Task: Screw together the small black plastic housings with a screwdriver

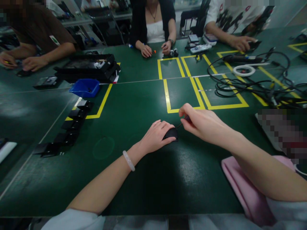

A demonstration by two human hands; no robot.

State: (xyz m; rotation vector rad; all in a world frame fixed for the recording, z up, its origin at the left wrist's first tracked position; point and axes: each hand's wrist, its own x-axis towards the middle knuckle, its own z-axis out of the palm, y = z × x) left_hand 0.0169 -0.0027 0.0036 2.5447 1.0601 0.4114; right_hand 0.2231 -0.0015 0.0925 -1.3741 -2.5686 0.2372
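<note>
Clasping black housing in left hand, slim-shafted tool in right hand. Probably light, stiff; grip housing from nine o'clock.

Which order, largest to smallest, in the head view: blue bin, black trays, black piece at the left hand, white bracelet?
1. Black trays
2. Blue bin
3. Black piece and white bracelet: unranked; they look close, and the left hand partly covers the piece.
</note>
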